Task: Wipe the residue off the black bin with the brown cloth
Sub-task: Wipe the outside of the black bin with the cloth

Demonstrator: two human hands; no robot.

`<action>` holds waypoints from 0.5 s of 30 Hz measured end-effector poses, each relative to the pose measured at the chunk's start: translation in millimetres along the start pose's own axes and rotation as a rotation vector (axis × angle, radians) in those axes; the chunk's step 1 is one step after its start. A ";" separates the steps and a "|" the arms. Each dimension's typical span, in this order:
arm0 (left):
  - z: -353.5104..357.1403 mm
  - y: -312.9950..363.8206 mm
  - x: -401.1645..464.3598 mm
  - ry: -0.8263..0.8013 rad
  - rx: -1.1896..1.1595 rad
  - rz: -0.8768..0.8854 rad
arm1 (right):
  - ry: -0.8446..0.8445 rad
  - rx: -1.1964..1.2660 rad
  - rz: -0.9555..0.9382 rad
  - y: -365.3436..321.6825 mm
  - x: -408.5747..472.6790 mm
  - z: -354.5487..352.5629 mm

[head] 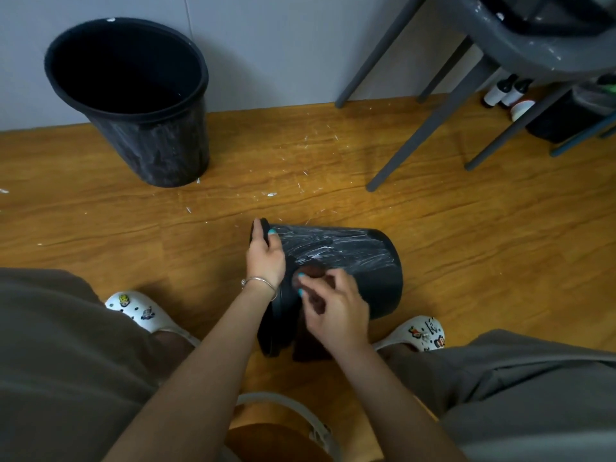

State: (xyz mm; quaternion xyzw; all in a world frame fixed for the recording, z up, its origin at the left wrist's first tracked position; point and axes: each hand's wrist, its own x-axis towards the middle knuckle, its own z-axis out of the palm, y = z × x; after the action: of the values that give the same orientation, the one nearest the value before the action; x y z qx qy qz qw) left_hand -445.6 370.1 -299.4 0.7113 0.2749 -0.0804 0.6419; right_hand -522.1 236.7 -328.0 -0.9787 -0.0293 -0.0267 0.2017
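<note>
Two black bins are showing on the wooden floor (100, 215): the black bin (353, 261) being cleaned is lying on its side between the person's feet, its rim pointing left and its base to the right, with white residue (333, 250) streaking its upper side. The left hand (265, 258) is gripping the rim, fingers curling over the edge and thumb lying on the outer wall. The right hand (333, 308) is pinching the brown cloth (311, 341) against the bin's near side, fingers bunching around the fabric, while the rest of the cloth is hanging down toward the floor beneath the wrist. A second bin (133, 98) is standing upright well apart at the upper left, near the wall, its side also smeared white. A grey chair (500, 51) is standing at the upper right, with small bottles (503, 91) beneath it.
</note>
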 end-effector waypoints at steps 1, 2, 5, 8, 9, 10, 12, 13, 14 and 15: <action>0.8 1.5 0.6 -0.004 0.007 -0.003 | 0.018 0.001 0.068 13.8 4.2 -5.5; 1.0 4.2 0.7 -0.008 0.005 -0.008 | 0.049 0.013 0.159 24.5 8.9 -10.7; 3.4 6.3 6.3 -0.015 -0.005 -0.002 | 0.072 0.000 0.350 13.6 18.4 -10.1; 3.1 -2.0 11.4 0.016 0.017 -0.002 | 0.039 0.012 0.179 -17.1 5.9 -1.3; 2.4 -3.7 12.3 0.013 0.019 -0.001 | 0.007 0.015 0.081 -12.8 3.0 -1.9; 1.4 -4.2 11.9 0.003 0.021 -0.006 | -0.014 -0.005 0.013 -0.7 5.6 -5.4; 3.2 -3.3 11.3 -0.018 0.031 -0.023 | -0.032 -0.053 0.081 30.7 19.9 -17.2; 4.8 -1.4 11.3 -0.019 0.035 -0.025 | -0.015 -0.054 0.187 42.3 28.8 -23.0; 5.2 0.9 11.4 -0.014 0.037 -0.023 | 0.010 -0.044 0.293 47.3 36.6 -26.3; 5.6 1.9 12.0 -0.008 0.033 -0.024 | 0.027 -0.054 0.360 43.4 40.6 -24.4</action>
State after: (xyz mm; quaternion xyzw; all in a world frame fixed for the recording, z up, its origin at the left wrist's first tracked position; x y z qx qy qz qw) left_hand -433.3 368.2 -304.3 0.7180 0.2793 -0.0955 0.6304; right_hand -479.6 189.1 -320.1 -0.9727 0.1498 -0.0043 0.1773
